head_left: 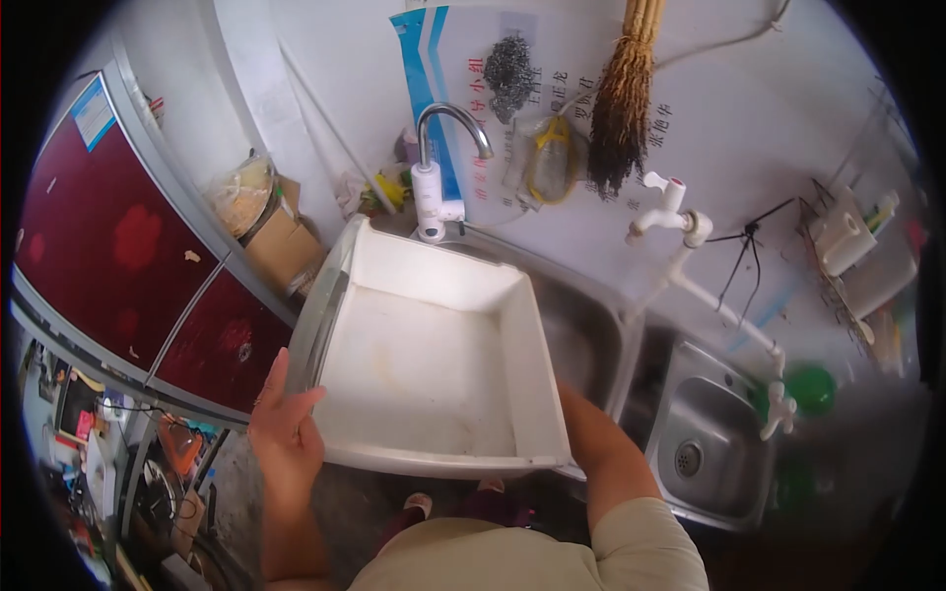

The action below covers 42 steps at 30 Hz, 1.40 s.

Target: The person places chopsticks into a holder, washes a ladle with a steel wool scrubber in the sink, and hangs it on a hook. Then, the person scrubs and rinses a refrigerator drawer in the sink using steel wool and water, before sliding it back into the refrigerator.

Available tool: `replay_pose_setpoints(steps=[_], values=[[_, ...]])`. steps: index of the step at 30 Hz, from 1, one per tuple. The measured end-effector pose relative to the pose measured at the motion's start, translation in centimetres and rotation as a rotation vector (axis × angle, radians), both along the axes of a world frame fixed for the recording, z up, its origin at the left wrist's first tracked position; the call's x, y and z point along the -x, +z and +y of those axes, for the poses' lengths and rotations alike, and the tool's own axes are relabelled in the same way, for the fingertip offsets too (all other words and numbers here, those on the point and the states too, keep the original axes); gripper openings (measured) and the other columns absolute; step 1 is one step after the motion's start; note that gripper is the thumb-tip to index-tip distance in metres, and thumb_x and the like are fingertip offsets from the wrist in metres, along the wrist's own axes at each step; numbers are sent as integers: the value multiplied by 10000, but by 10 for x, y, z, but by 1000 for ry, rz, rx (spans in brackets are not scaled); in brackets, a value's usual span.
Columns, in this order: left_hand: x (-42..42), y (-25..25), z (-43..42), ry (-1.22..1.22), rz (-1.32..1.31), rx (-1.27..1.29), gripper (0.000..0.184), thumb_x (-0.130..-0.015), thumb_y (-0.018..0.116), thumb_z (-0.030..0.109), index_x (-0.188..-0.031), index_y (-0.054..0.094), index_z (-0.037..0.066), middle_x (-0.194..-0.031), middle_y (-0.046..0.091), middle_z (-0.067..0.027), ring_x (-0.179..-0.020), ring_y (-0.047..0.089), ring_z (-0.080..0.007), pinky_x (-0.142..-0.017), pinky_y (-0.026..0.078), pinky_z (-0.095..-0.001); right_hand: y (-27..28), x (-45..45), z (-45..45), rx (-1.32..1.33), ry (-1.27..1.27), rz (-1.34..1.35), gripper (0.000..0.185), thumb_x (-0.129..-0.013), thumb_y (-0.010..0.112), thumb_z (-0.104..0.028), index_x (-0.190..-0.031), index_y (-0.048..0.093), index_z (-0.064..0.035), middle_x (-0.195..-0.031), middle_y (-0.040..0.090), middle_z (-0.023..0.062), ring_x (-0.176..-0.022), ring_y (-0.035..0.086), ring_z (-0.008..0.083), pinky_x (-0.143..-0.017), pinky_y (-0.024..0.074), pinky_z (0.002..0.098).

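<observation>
A white plastic drawer, with a grey strip along its left side, is tilted in front of me beside the sink. Its inside faces up and shows faint yellowish stains. My left hand grips its lower left side, with the thumb and a finger showing against the edge. On the other side my right forearm runs up behind the drawer's right wall. The drawer hides my right hand, so its fingers cannot be seen.
Behind the drawer lies a steel sink, with a smaller basin to its right. A curved faucet stands behind it. White pipework with a tap juts from the wall. A dark red panel and a cardboard box border the left.
</observation>
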<state>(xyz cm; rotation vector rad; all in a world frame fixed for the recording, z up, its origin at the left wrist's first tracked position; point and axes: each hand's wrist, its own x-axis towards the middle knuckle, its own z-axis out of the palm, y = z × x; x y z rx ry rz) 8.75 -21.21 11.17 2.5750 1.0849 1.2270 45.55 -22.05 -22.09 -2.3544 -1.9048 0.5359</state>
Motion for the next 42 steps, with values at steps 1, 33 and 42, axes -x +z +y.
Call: replay_pose_setpoints(steps=[1, 33, 42], values=[[-4, -1, -1, 11, 11, 3, 311, -601, 472, -110, -807, 662, 25, -1144, 527, -291, -1004, 570, -387, -772, 478, -353, -4, 2, 1, 47, 3, -13, 364, -725, 659, -323, -947, 624, -36, -841, 639, 151, -788, 621, 284, -712, 492, 347], [-51, -1, 25, -71, 55, 63, 309, -626, 447, -106, -860, 632, -27, -1114, 556, -268, -1022, 564, -390, -855, 455, -373, 205, -15, -93, -48, -194, 390, 760, -790, 615, -241, -1303, 193, 127, -1064, 489, 349, -1026, 502, 412, -911, 399, 377], [-52, 5, 40, -1, 143, 71, 521, -615, 407, -124, -1105, 567, -45, -1126, 558, -242, -1014, 568, -378, -862, 457, -382, 188, -20, -72, -67, -265, 378, 714, -813, 559, -223, -1276, 180, 167, -986, 525, 355, -941, 527, 447, -824, 439, 415]])
